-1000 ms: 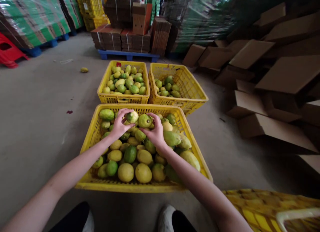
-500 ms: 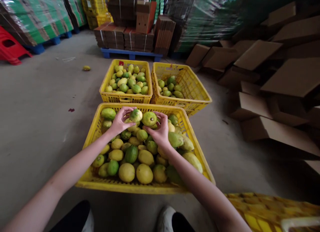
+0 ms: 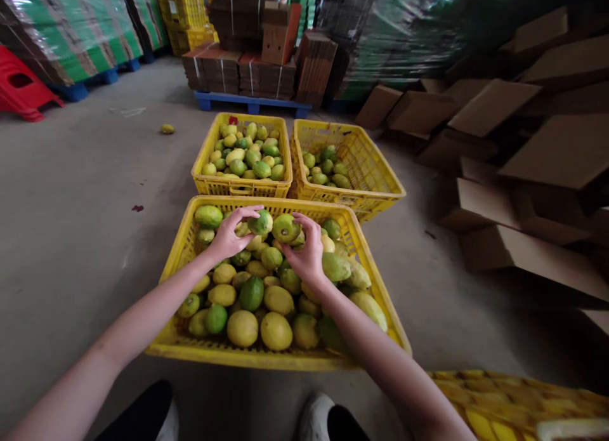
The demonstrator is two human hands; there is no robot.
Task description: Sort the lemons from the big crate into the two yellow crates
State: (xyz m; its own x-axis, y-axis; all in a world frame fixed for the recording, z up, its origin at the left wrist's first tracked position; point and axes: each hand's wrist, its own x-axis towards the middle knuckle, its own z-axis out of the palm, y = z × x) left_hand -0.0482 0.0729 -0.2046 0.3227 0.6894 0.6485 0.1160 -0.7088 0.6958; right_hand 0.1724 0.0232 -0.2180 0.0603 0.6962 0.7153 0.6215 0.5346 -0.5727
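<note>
My left hand is closed on a green-and-yellow lemon, thumb below and fingers above. Close beside it, my right hand grips a greenish lemon whose end points toward me. Both fruits are held above the far half of a wide yellow crate. Lemons of mixed green and yellow fill that crate, among them a dark green one near the middle and a big yellow one at the near side. My forearms cover part of the crate's contents.
Beyond stand a yellow crate of lemons and a partly filled yellow crate. Cardboard boxes crowd the right. Another yellow crate is at lower right. A single lemon lies on the floor; a red stool stands left.
The lemon in my left hand has turned slightly, showing more of its green side. Both hands stay in nearly the same place; the whole view has shifted a little.
</note>
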